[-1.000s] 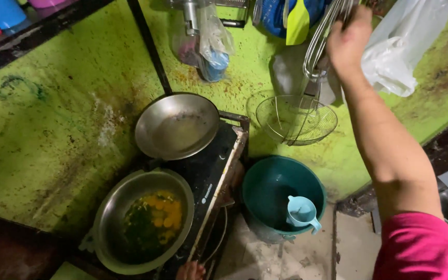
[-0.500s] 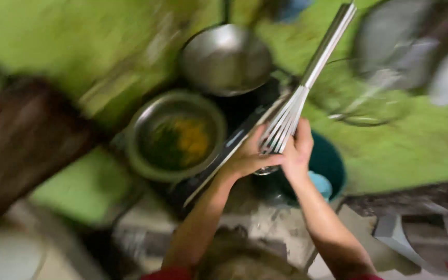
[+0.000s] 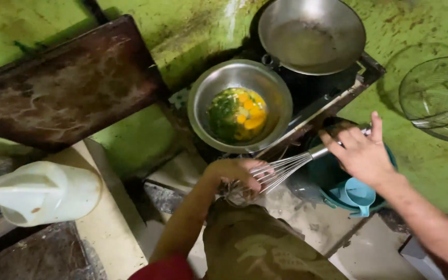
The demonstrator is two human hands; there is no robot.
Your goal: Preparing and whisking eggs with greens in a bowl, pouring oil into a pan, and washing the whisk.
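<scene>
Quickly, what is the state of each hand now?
Left hand: closed around the wire end of the whisk.
Right hand: holding the whisk's metal handle, fingers partly spread.

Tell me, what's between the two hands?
In the head view, the metal wire whisk spans from the left hand at its wires to the right hand on its handle.

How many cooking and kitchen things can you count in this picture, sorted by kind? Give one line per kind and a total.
Metal bowls and pans: 2, the bowl of eggs and greens and the empty pan
Whisks: 1
Wire strainers: 1
Teal buckets: 1
Blue scoops: 1
White jugs: 1
Total: 7
</scene>
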